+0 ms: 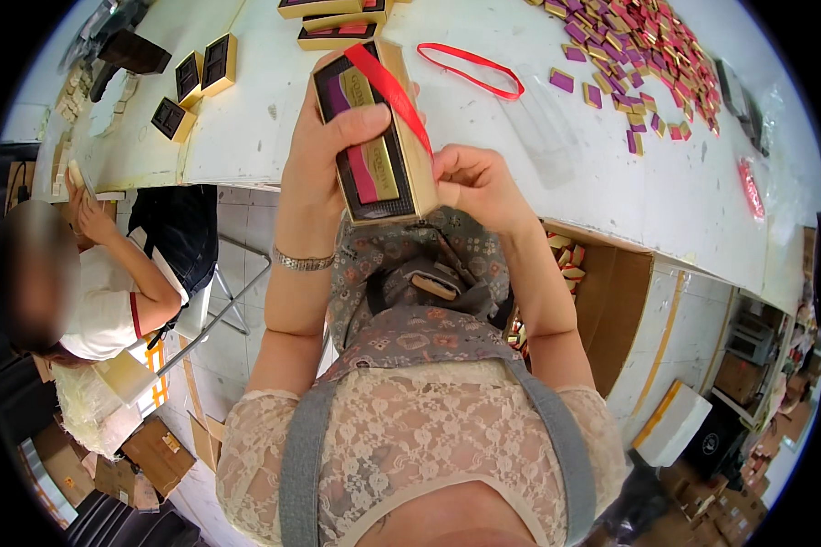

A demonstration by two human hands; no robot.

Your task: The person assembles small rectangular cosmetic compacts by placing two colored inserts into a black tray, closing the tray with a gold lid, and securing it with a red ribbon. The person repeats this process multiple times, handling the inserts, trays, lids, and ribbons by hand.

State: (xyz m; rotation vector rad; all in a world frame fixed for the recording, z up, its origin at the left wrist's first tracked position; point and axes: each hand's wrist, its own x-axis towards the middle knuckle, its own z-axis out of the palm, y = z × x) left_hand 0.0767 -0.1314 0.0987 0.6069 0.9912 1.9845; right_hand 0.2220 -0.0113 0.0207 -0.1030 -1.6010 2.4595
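My left hand (319,150) is closed around a gold gift box (417,178), its thumb across the front. Through the front show a dark tray and bars wrapped in gold with purple and pink, a pink one (363,175) at the lower end. A red ribbon (388,87) slants over the box from the top edge to the right side. At that side my right hand (483,187) pinches the ribbon with thumb and forefinger; the ribbon's end there is hidden by the fingers. The box is tilted, held above the near edge of the white table.
A second red ribbon loop (470,68) lies on the table (255,118). Small wrapped pieces (611,55) are heaped at the right. Several gold boxes (217,66) stand at the left and back. A cardboard box (611,301) is below the table; a co-worker (109,292) sits at left.
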